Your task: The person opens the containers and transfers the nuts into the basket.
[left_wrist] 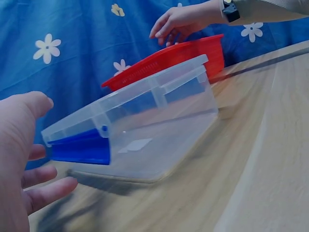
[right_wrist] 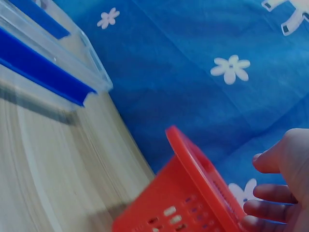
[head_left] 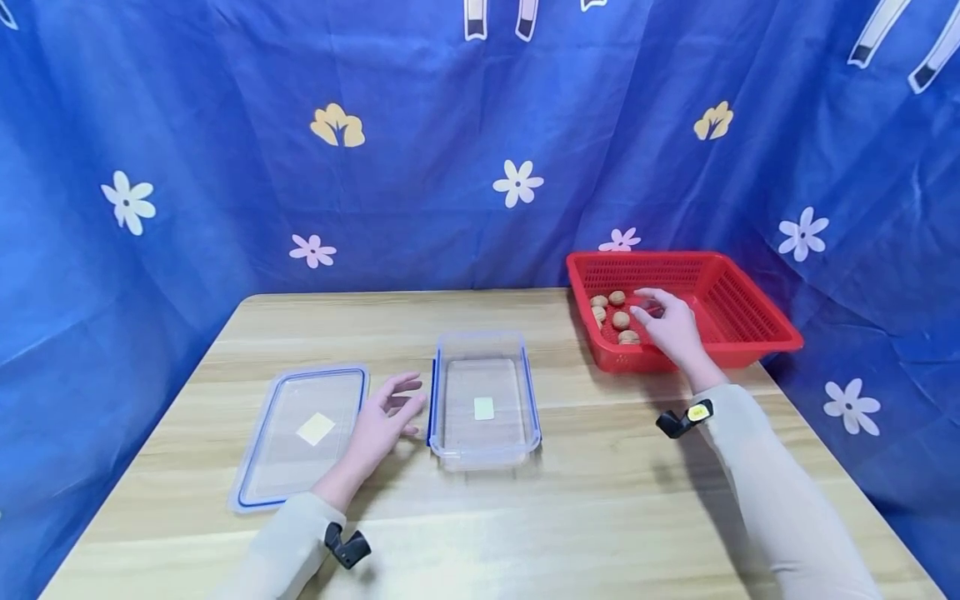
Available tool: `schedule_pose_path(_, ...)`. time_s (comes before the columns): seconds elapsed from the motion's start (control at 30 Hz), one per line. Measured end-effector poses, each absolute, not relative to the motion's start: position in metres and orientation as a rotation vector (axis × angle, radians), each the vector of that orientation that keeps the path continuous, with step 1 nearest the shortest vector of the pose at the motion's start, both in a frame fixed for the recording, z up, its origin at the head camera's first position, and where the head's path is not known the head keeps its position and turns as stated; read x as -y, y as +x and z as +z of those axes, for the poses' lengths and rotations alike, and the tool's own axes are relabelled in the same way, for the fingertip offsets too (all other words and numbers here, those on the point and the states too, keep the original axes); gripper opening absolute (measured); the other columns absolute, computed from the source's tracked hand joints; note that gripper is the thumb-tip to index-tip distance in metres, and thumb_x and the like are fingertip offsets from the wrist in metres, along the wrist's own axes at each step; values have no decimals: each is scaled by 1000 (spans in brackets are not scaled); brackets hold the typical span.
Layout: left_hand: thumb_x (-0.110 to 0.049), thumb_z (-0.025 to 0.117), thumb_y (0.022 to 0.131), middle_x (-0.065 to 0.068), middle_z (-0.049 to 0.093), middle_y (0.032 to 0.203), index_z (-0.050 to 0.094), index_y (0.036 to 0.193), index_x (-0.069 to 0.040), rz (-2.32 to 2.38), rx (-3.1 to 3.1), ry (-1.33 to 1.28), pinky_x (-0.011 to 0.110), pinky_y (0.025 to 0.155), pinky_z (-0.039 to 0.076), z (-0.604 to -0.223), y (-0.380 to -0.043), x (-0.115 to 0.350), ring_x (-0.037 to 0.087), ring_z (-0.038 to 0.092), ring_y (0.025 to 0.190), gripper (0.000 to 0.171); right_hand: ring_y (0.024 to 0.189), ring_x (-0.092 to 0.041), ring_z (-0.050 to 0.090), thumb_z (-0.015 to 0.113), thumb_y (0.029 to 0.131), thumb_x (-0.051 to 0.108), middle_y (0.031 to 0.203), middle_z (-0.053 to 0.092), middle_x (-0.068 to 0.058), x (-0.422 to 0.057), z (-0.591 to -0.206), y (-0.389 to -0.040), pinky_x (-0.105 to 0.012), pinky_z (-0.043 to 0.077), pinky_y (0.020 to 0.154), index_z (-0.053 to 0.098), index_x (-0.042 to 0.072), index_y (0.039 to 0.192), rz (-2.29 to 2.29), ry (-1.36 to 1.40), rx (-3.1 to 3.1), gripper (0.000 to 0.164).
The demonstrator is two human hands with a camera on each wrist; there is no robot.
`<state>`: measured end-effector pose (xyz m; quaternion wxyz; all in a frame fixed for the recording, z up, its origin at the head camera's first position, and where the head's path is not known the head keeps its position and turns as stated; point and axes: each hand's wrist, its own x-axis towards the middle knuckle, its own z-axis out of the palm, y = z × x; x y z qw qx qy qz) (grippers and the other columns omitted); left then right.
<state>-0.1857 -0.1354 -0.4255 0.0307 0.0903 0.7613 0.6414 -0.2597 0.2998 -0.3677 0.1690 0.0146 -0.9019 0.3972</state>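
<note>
Several walnuts [head_left: 621,320] lie in the left part of a red plastic basket [head_left: 750,346] at the back right. Over the basket hovers my right hand [head_left: 670,327], fingers loosely bent and nothing between them; in the right wrist view this hand [right_wrist: 285,183] is beside the basket's rim [right_wrist: 203,169]. A clear container [head_left: 487,454] with blue side latches stands at the middle of the table, a pale label inside it. My left hand [head_left: 382,423] is just left of the container, fingers relaxed and holding nothing. In the left wrist view its blue latch [left_wrist: 82,147] is near my fingertips.
A clear lid [head_left: 288,454] with a blue seal and a yellowish square label lies flat to the left of my left hand. The wooden table [head_left: 480,542] meets a blue patterned curtain [head_left: 420,167] at its back and sides.
</note>
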Motion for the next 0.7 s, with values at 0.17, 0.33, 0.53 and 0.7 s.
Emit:
schedule_pose_path(0.17,-25,60,92,21,48,130,47,132,-7,1914,-2452,312,40,69,57,-432,-198,149,34,53,108,47,83,-24,57,61,89,12,92,60,-13,-289,-364,-254,-24,47,62,60,6,117,1166,108,2521,29)
schedule_pose_path(0.33,-34,59,92,17,49,131,47,133,-11,1841,-2554,335,39,69,57,-428,-200,157,31,52,109,49,84,-22,58,63,88,13,92,62,-10,-282,-363,-247,-24,47,64,61,8,118,1189,129,2525,30)
schedule_pose_path(0.53,-40,57,91,9,51,132,48,134,-16,1693,-2727,411,40,74,55,-416,-198,159,25,53,109,50,81,-22,57,64,88,16,92,62,-10,-272,-362,-239,-25,47,65,60,8,120,1177,200,2510,33)
schedule_pose_path(0.7,-41,56,92,5,51,132,47,136,-18,1528,-2920,525,40,77,52,-406,-196,158,25,54,110,50,80,-23,60,65,87,14,95,62,-11,-260,-361,-231,-25,50,68,61,6,118,1156,279,2481,32)
